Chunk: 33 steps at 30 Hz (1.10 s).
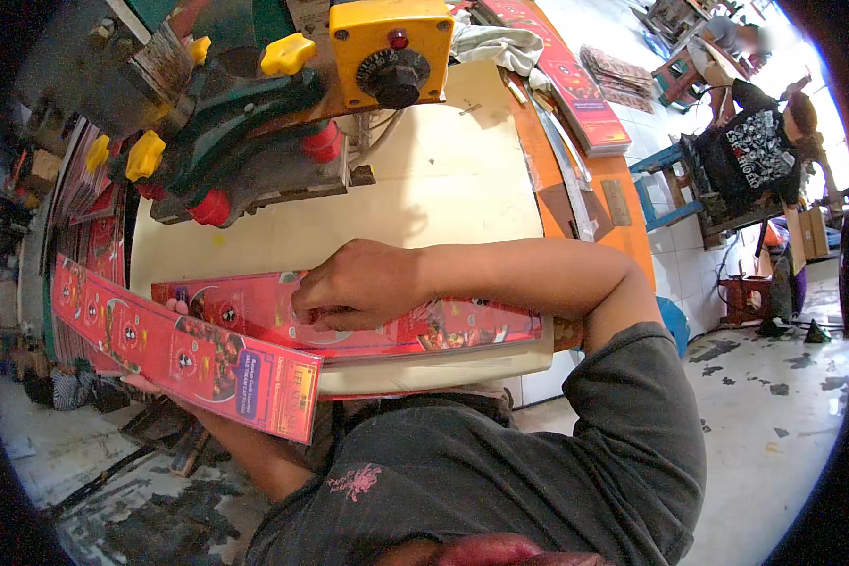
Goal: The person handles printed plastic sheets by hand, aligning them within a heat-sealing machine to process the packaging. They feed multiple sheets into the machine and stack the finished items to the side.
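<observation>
A long red printed plastic strip lies slantwise across my left hand. The hand is closed round it from below, with a few fingertips showing at its upper edge and the rest hidden. More red strips lie flat in a stack along the near side of the cream work board. Over this stack is my right hand, its fingers curled and drawn together just above or on the top strip. Whatever may be between those fingertips is hidden.
A press-like machine with a yellow control box, yellow knobs and red cylinders overhangs the board's far left. Red strips are piled on the orange table at far right. Two people work beyond, near a blue frame.
</observation>
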Motion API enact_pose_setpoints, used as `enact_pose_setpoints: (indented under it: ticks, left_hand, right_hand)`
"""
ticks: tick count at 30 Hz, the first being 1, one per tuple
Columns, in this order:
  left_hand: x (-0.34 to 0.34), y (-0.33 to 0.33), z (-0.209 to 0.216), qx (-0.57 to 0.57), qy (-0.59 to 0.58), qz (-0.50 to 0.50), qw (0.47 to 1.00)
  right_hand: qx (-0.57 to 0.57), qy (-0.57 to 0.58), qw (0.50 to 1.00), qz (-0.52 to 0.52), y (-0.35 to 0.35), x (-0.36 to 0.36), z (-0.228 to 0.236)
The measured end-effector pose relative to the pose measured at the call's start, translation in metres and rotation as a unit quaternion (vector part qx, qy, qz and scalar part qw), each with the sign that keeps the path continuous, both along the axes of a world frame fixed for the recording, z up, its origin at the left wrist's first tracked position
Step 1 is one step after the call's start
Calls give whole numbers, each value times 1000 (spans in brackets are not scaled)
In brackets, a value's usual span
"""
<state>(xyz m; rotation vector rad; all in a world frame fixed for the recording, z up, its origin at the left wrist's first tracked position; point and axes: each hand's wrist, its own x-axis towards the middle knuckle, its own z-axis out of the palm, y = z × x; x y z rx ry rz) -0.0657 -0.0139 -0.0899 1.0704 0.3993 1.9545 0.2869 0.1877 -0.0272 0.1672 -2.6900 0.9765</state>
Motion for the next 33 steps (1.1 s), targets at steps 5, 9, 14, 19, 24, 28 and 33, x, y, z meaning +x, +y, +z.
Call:
enact_pose_setpoints:
  ticks: [5,9,14,19,24,28,33]
  left_hand:
    - [8,3,-8,13,-6,-33,999]
    - [16,-9,-9,-15,-21,-4,1000]
    - [-9,-14,-21,-48,-31,-10,998]
    - [14,-10,-3,-65,-72,64,993]
    - [36,4,12,-6,-125,-2,992]
    - [30,5,5,20,-91,-22,995]
    - [32,6,8,28,-99,-55,993]
  right_hand:
    - [-3,-14,1000,-4,0,1,2]
    - [-7,9,1000,7,1,1,4]
    - [12,-11,1000,12,1,-3,2]
    - [-5,-21,1000,14,2,-3,2]
    - [-7,-43,999,21,4,-3,4]
    - [-8,-46,999,13,2,-4,5]
    - [-3,-74,997,21,2,-5,10]
